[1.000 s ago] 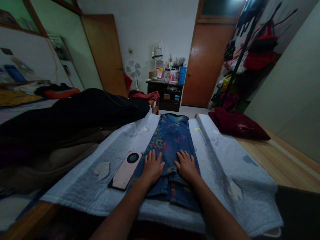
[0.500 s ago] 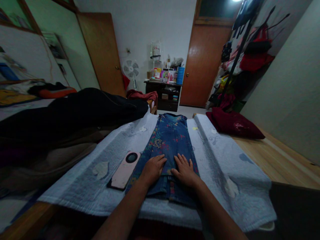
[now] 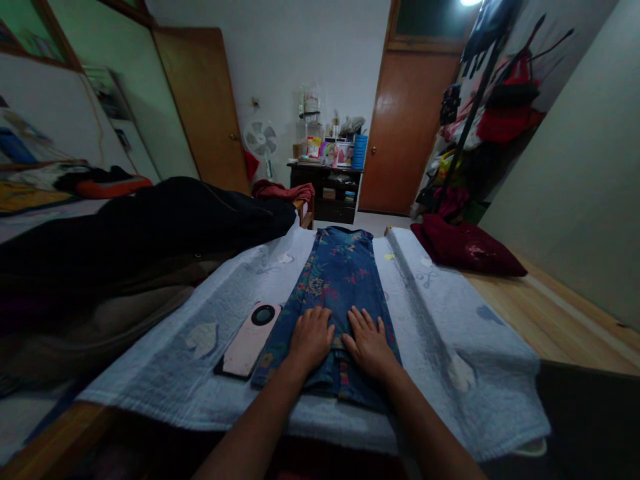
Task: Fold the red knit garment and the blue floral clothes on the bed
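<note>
A pair of blue floral jeans (image 3: 345, 273) lies lengthwise on a pale blue patterned cloth (image 3: 430, 333), its leg ends toward me and its waist at the far end. My left hand (image 3: 313, 337) rests flat on the left part of the legs, fingers stretched out. On the right part, my right hand (image 3: 367, 340) is laid flat with its fingers spread. Neither hand grips the fabric. Just left of the jeans is a pink phone (image 3: 250, 343) with a round black camera ring, apart from my left hand.
Dark clothes (image 3: 150, 220) are heaped on the left. A folded maroon cloth (image 3: 467, 247) lies at the right on a wooden board (image 3: 560, 313). Farther off stand a black cabinet (image 3: 327, 193), a white fan (image 3: 261, 139) and a closed door (image 3: 407, 127).
My left hand has turned so that its fingers point more straight ahead, and it lies slightly closer to me. My right hand has hardly moved. The jeans stay in place.
</note>
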